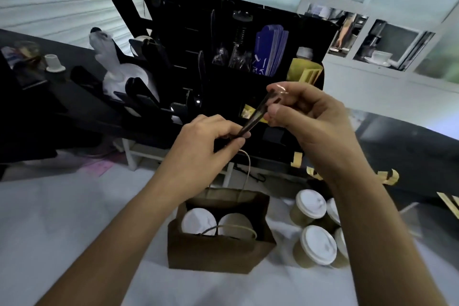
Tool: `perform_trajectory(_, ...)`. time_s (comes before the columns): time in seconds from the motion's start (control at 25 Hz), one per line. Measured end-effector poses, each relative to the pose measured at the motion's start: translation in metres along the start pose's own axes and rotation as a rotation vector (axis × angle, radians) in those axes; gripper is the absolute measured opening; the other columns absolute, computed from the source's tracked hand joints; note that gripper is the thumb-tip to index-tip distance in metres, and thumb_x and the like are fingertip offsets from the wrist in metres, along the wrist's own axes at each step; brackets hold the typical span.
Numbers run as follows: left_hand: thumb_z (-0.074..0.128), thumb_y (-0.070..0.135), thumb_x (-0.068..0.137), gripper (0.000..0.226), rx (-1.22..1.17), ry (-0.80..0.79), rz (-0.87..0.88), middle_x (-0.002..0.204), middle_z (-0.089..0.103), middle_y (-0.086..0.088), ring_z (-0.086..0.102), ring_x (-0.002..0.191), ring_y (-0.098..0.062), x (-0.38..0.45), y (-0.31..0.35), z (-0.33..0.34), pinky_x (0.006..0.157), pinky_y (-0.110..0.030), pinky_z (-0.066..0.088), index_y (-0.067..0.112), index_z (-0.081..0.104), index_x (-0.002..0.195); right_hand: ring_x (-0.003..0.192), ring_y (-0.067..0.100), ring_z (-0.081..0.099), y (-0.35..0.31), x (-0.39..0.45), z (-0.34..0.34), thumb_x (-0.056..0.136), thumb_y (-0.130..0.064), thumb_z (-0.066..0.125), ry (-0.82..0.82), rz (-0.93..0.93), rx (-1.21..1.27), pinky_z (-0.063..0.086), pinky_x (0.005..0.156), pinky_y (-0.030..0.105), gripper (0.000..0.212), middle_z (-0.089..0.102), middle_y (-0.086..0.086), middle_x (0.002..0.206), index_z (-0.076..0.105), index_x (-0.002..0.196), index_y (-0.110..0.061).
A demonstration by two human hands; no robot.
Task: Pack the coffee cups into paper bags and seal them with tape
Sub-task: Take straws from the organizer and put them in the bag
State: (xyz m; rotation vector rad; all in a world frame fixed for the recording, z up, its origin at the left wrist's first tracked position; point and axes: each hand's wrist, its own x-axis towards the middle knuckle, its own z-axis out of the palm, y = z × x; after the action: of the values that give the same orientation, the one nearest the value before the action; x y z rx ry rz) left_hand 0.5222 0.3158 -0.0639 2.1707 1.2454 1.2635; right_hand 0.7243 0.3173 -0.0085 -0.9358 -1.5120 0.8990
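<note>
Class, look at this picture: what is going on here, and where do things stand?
A person stretches a strip of clear tape between the left hand and right hand, above an open brown paper bag. Two lidded coffee cups already sit inside it. The bag is not yet sealed. More lidded cups wait on the white surface to its right.

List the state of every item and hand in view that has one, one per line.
paper bag: upright, top open, not yet taped
cups in the bag: two, lidded, side by side
cups outside the bag: lidded, upright, on the table right of the bag
strip of tape: stretched between both hands, above the bag
left hand: pinching the strip's lower end
right hand: pinching its upper end
</note>
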Motion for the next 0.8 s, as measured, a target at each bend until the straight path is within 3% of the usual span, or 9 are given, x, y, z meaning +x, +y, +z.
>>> perform_trajectory(0.08, 0.068, 0.027, 0.093, 0.019, -0.052, -0.022, -0.033, 0.096, 0.066, 0.021, 0.059, 0.102, -0.003, -0.008, -0.002, 0.001, 0.087, -0.027, 0.051, 0.033, 0.074, 0.110, 0.087, 0.021, 0.070, 0.012, -0.009, -0.003, 0.087, -0.004, 0.073, -0.046, 0.013, 0.021, 0.055, 0.084, 0.032, 0.021, 0.073, 0.010, 0.098, 0.073, 0.107, -0.009)
perform_trajectory(0.2, 0.068, 0.027, 0.093, 0.020, -0.093, -0.084, -0.071, 0.098, 0.067, 0.020, 0.058, 0.104, 0.001, -0.016, -0.002, 0.004, 0.087, -0.017, 0.047, 0.032, 0.074, 0.111, 0.085, 0.017, 0.069, 0.027, -0.020, 0.001, 0.086, -0.009, 0.074, -0.084, 0.018, 0.007, 0.055, 0.079, 0.029, 0.010, 0.075, 0.005, 0.099, 0.075, 0.095, -0.013)
perform_trajectory(0.32, 0.067, 0.028, 0.094, 0.019, -0.090, -0.148, -0.089, 0.097, 0.065, 0.022, 0.053, 0.104, 0.003, -0.023, -0.003, 0.009, 0.083, -0.005, 0.038, 0.034, 0.075, 0.110, 0.088, 0.020, 0.072, 0.037, -0.029, 0.006, 0.085, -0.008, 0.073, -0.070, 0.024, 0.015, 0.057, 0.079, 0.027, 0.013, 0.075, 0.010, 0.101, 0.072, 0.095, 0.001)
perform_trajectory(0.4, 0.065, 0.031, 0.094, 0.018, -0.071, -0.180, -0.087, 0.095, 0.063, 0.022, 0.052, 0.103, 0.002, -0.027, -0.005, 0.012, 0.081, -0.007, 0.037, 0.034, 0.074, 0.110, 0.094, 0.030, 0.074, 0.041, -0.033, 0.007, 0.084, -0.006, 0.073, -0.103, 0.037, 0.037, 0.060, 0.082, 0.031, 0.024, 0.075, 0.016, 0.106, 0.069, 0.104, 0.008)
perform_trajectory(0.52, 0.063, 0.031, 0.096, 0.016, -0.065, -0.196, -0.083, 0.095, 0.062, 0.020, 0.053, 0.101, -0.002, -0.033, -0.013, 0.016, 0.081, -0.014, 0.038, 0.034, 0.072, 0.109, 0.103, 0.033, 0.072, 0.044, -0.039, 0.005, 0.084, -0.007, 0.073, -0.221, 0.049, 0.052, 0.059, 0.091, 0.037, 0.030, 0.075, 0.015, 0.110, 0.069, 0.113, 0.001)
perform_trajectory(0.8, 0.061, 0.037, 0.096, 0.028, 0.080, -0.242, -0.097, 0.116, 0.058, 0.025, 0.045, 0.108, -0.002, -0.044, -0.026, 0.020, 0.095, -0.030, 0.039, 0.037, 0.064, 0.125, 0.091, 0.026, 0.075, 0.061, -0.041, 0.012, 0.085, -0.005, 0.076, -0.222, -0.040, -0.106, 0.058, 0.083, 0.031, 0.015, 0.076, 0.012, 0.096, 0.072, 0.097, 0.002)
